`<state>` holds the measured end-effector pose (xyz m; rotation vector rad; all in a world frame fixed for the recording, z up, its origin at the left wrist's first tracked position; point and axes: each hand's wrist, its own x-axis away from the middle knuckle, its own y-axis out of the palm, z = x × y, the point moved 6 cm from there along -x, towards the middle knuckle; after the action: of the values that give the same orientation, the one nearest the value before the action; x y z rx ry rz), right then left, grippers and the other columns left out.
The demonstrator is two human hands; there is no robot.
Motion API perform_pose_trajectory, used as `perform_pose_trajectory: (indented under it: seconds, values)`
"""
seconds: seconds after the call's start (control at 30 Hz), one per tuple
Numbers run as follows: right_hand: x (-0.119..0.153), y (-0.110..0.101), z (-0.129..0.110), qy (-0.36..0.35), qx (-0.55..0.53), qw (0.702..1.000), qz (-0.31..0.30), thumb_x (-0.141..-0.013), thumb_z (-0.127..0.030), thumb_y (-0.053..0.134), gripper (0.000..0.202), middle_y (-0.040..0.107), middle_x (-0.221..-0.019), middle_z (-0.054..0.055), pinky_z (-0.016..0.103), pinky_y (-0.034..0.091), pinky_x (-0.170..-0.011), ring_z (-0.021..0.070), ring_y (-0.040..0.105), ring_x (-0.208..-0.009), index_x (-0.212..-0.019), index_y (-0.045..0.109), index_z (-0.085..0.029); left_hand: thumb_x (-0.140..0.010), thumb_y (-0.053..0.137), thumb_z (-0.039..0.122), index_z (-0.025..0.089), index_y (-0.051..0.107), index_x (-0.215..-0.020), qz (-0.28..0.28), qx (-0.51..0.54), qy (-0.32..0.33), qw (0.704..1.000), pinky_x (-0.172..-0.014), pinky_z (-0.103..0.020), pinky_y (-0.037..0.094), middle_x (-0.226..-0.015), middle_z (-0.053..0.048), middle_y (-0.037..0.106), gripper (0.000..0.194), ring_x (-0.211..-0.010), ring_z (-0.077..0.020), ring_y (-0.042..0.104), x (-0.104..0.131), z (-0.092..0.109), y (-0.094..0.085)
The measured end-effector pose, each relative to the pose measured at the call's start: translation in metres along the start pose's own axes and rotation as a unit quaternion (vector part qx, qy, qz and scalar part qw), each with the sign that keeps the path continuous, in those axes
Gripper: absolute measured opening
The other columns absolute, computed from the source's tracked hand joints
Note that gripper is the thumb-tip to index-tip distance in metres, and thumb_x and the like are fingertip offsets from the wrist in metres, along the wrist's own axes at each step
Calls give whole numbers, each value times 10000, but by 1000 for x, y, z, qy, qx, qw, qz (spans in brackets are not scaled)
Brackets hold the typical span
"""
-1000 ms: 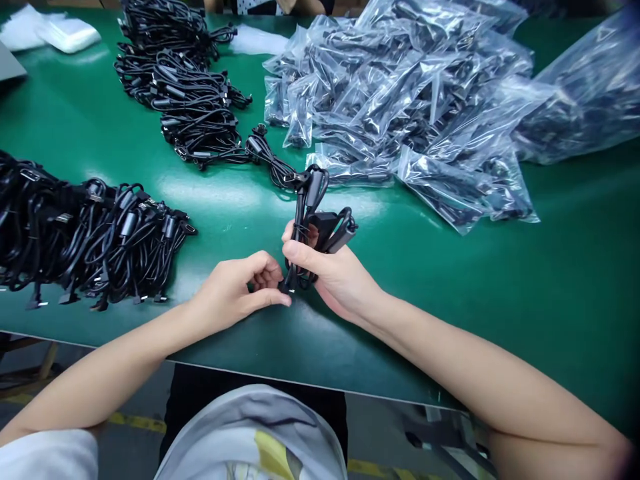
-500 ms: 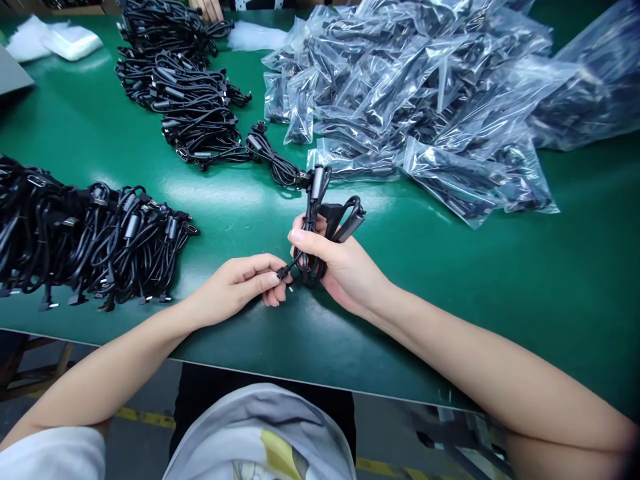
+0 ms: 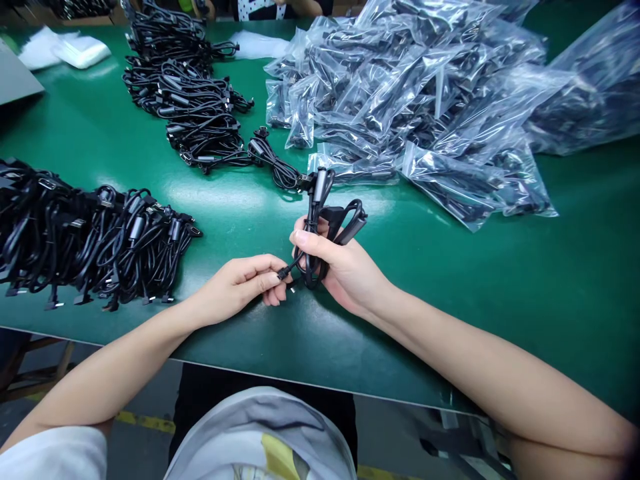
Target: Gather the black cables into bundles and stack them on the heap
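Observation:
My right hand (image 3: 345, 267) is closed around a coiled black cable bundle (image 3: 311, 257), its thumb lying across the coils. Thumb and fingers of my left hand (image 3: 245, 287) pinch a small connector end (image 3: 283, 273) of that bundle, just left of the coils. A second metal tip shows below my left fingertips. Beyond the held bundle, another coiled cable (image 3: 280, 167) lies on the green table (image 3: 240, 220), its end close to the top of the held one.
Black cable bundles lie in a row (image 3: 100, 240) at left and in a pile (image 3: 195, 113) at back. Clear bags with cables (image 3: 400, 87) are heaped at back right. Empty-looking plastic bags (image 3: 75, 50) and a grey box edge (image 3: 17, 73) are far left. Another person (image 3: 265, 9) is across the table.
The view has shifted slightly, so the piles sit a little lower. Across the table, the other person's hand has moved away from the back cable pile. My hands keep the same hold.

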<state>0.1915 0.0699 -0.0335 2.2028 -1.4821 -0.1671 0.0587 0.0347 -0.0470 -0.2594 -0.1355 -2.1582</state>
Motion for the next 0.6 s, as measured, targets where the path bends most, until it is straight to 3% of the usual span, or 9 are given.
perform_pose_trajectory:
  seconds: [0.3, 0.6]
  values:
    - [8, 8, -11, -69, 61, 994, -60, -832, -331, 768, 176, 575, -709, -35, 251, 466, -594, 117, 547, -619, -802, 636, -218, -991, 501, 355, 143, 609, -898, -1, -51, 30, 998, -694, -236, 502, -792, -30, 669, 256, -696, -109, 603, -1, 2, 0]
    - [2, -1, -9, -35, 28, 999, -18, -753, -297, 808, 232, 620, -852, -14, 245, 458, -623, 128, 569, -722, -952, 708, -231, -976, 514, 399, 143, 605, -908, -7, -37, -1, 999, -683, -240, 488, -777, -27, 660, 280, -688, -116, 593, 1, 1, 1]
